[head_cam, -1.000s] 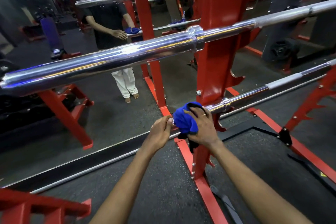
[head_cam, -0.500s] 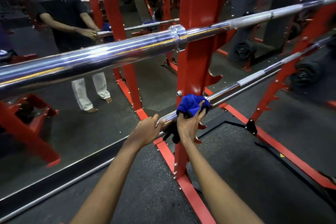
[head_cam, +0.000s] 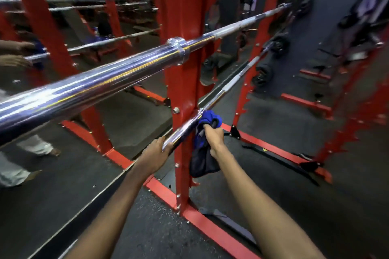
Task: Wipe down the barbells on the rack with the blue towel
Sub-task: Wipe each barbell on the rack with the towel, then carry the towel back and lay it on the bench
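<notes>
The blue towel (head_cam: 210, 119) is bunched over the lower barbell (head_cam: 231, 83) just where the bar's collar meets the red rack upright (head_cam: 181, 48), and a darker tail of the cloth hangs down below the wrist. The right hand (head_cam: 213, 137) grips the towel, its fingers (head_cam: 207, 128) curled tight into the folds and pressing the cloth against the bar. The left hand (head_cam: 156, 152) holds the near end of the same bar's chrome sleeve, its fingers wrapped narrowly round the end from below, with the thumb on top. Both forearms reach in from the bottom of the view, one on each side of the upright's foot. Above and nearer the camera, the thick shiny sleeve of the upper barbell (head_cam: 94, 82) crosses the left half of the view, well clear of both hands. A mirror (head_cam: 63, 164) on the left reflects the rack and the person's pale trousers. Dark weight plates (head_cam: 263, 73) lie further back on the right, on the black rubber floor (head_cam: 284, 174).
</notes>
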Available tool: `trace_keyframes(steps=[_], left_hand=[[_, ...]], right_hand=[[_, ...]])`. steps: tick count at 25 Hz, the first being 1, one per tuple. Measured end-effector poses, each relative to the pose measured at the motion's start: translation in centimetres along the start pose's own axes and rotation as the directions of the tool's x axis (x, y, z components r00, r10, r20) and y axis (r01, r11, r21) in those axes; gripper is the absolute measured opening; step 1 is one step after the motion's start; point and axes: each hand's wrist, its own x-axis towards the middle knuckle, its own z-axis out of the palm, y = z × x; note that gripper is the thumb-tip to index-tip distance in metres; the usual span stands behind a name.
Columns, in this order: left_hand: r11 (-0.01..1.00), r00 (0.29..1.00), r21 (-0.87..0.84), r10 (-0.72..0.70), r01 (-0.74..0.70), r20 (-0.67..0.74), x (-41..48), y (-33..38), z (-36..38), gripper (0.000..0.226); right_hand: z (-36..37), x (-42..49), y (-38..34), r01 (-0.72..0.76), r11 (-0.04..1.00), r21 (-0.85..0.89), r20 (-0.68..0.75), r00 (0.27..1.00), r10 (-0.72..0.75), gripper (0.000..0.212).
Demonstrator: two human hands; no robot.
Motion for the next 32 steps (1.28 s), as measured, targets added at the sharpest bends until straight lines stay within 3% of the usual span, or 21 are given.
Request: trace_keyframes(steps=[3,6,8,15,19,23,27,32], left_hand=[[0.989,0.985,-0.014,0.147,-0.149,-0.091,0.5,1.3,-0.6,0.055],[0.932,0.939,-0.118,0.336,-0.342,-0.066,1.6,3.3,-0.9,0.063],[0.883,0.900,-0.187,0.435,-0.431,-0.024,1.9,5.1,-1.1,0.054],[0.856,0.852,-0.245,0.499,-0.456,0.157,1.3,13.5,2.5,0.049],[0.808,0.788,-0.319,0.572,-0.495,0.228,-0.8,20.1,6.6,0.047],[0.722,0.662,-0.400,0.685,-0.564,0.302,-3.4,25.9,10.9,0.047],[0.660,0.546,-0.429,0.751,-0.616,0.372,-6.2,31.8,14.1,0.048],[0.535,0.334,-0.542,0.839,-0.648,0.429,-12.2,38.4,17.9,0.040]], right_hand=[[-4.9,-0.3,0.2,0.044,0.999,-0.013,-0.077,0.996,-0.044,0.055],[-10.5,-3.1,-1.1,0.072,0.996,-0.051,-0.211,0.974,-0.081,0.036],[-14.7,-5.3,-1.6,0.067,0.995,-0.076,-0.292,0.952,-0.087,0.029],[-30.2,-13.4,-1.4,-0.030,0.988,-0.150,-0.567,0.821,-0.061,0.035],[-37.6,-19.2,0.0,-0.074,0.985,-0.157,-0.678,0.733,-0.053,0.028],[-43.1,-25.1,1.7,-0.053,0.993,-0.104,-0.776,0.630,-0.048,0.012],[-47.7,-31.3,3.8,-0.113,0.993,-0.033,-0.858,0.513,0.030,0.027],[-51.4,-40.2,7.0,-0.249,0.968,0.025,-0.941,0.321,0.107,0.037]])
